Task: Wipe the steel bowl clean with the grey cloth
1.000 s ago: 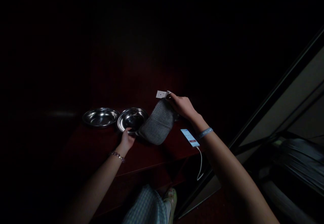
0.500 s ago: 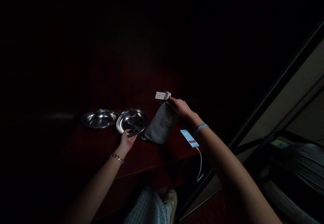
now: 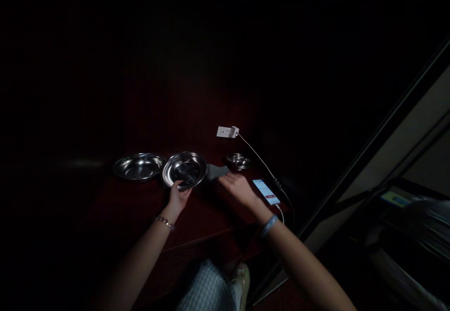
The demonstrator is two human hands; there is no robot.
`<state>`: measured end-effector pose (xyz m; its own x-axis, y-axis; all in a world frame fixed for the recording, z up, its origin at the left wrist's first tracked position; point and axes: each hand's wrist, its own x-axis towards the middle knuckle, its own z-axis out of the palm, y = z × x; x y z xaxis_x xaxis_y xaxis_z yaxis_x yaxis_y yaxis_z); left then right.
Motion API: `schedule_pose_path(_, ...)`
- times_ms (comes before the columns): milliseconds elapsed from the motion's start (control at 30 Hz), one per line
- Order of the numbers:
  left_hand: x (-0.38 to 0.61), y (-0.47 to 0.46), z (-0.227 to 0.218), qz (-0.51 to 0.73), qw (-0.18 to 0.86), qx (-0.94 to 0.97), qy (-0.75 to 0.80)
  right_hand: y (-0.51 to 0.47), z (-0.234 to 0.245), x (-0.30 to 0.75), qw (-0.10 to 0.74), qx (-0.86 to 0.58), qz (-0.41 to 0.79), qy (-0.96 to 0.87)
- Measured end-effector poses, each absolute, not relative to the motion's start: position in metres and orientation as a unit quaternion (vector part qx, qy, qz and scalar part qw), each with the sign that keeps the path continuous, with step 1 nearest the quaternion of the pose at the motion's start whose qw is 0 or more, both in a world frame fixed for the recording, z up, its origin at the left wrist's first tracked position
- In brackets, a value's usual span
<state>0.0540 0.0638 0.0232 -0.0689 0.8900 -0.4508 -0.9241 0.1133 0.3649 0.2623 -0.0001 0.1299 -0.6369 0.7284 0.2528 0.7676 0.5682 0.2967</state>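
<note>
Writing: phone [image 3: 266, 191], screen lit, a red button showing; its text is too small to read.

Surroundings: dark red desk [image 3: 211, 210]. Second steel plate [image 3: 139, 166] at far left. Small steel bowl [image 3: 239, 161] behind the cloth. White cable [image 3: 256, 158] runs from the wall socket [image 3: 225, 132] to the phone.

Held items: steel plate [image 3: 184, 169], shallow and shiny, mid-desk, with the left hand [image 3: 177, 197] closed on its near rim. Grey cloth [image 3: 215, 171], bunched just right of that plate; right hand [image 3: 239, 189] open, palm down, fingertips touching it.
</note>
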Motion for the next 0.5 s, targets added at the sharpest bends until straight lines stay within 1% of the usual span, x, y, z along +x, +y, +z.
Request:
schedule_pose_path(67, 0.054, 0.063, 0.023, 0.669, 0.679, -0.031, 0.301, -0.023, 0.079, 0.258, 0.01, -0.402, -0.148, -0.903)
schedule_pose_path(100, 0.054, 0.063, 0.022, 0.669, 0.679, -0.032, 0.302, -0.033, 0.057, 0.257, 0.007, -0.403, -0.128, -0.906)
schedule_pose_path(167, 0.054, 0.063, 0.022, 0.667, 0.68, -0.033, 0.302, -0.048, 0.029, 0.257, 0.056, -0.43, -0.102, -0.895)
schedule_pose_path(200, 0.054, 0.064, 0.021, 0.667, 0.681, -0.031, 0.302, -0.053, 0.022, 0.257, 0.082, -0.439, -0.086, -0.891)
schedule_pose_path(267, 0.053, 0.064, 0.021, 0.667, 0.68, -0.025, 0.302, -0.058, 0.022, 0.258, 0.113, -0.436, -0.048, -0.892)
schedule_pose_path(367, 0.053, 0.064, 0.021, 0.672, 0.675, -0.024, 0.303, -0.052, 0.042, 0.256, 0.135, -0.448, 0.005, -0.884)
schedule_pose_path(500, 0.055, 0.063, 0.022, 0.684, 0.664, -0.03, 0.3, -0.014, 0.073, 0.241, 0.15, -0.589, 0.044, -0.793)
